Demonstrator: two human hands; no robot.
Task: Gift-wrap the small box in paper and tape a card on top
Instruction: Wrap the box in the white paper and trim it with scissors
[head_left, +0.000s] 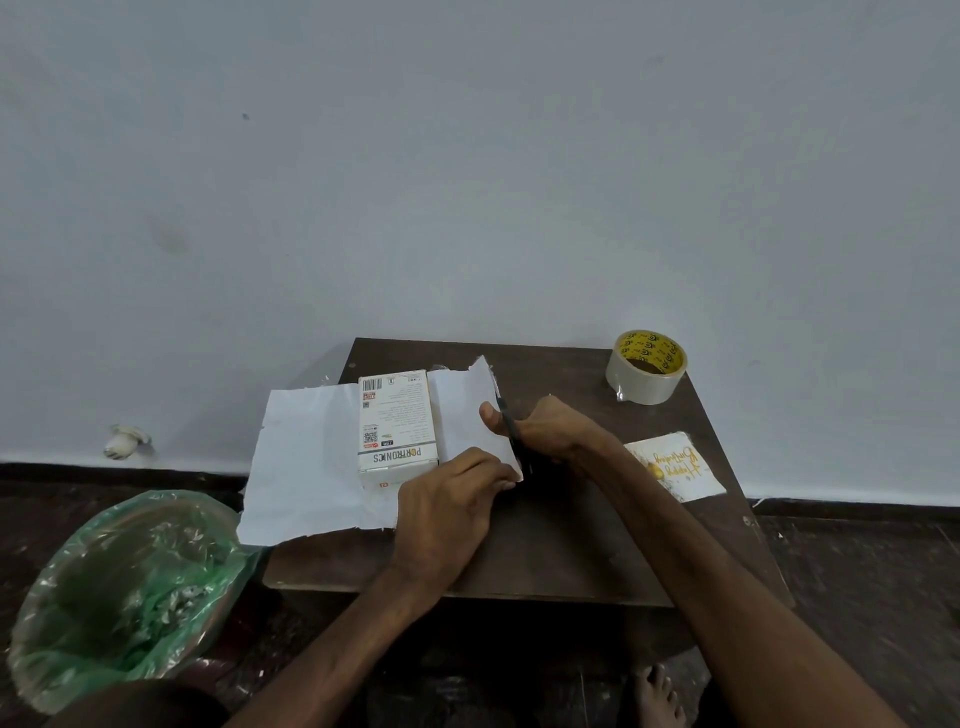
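Box (397, 421) flat on paper (306, 467), 10 o'clock on desk (545, 545); paper overhanging left edge. Left hand (447, 504) pinching right flap's near corner. Right hand (550, 431) gripping scissors (506, 421) at flap edge. Tape (645, 366) at 1 o'clock corner, card (675, 465) on 3 o'clock edge. Open wood at 6 o'clock.

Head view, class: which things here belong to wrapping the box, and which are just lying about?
Belong: white printed cardboard box; white sheet of wrapping paper, pinched by left hand; dark scissors in right hand; clear tape roll with yellow core; cream birthday card.
Lying about: round bin lined with green plastic; small white object by the wall.
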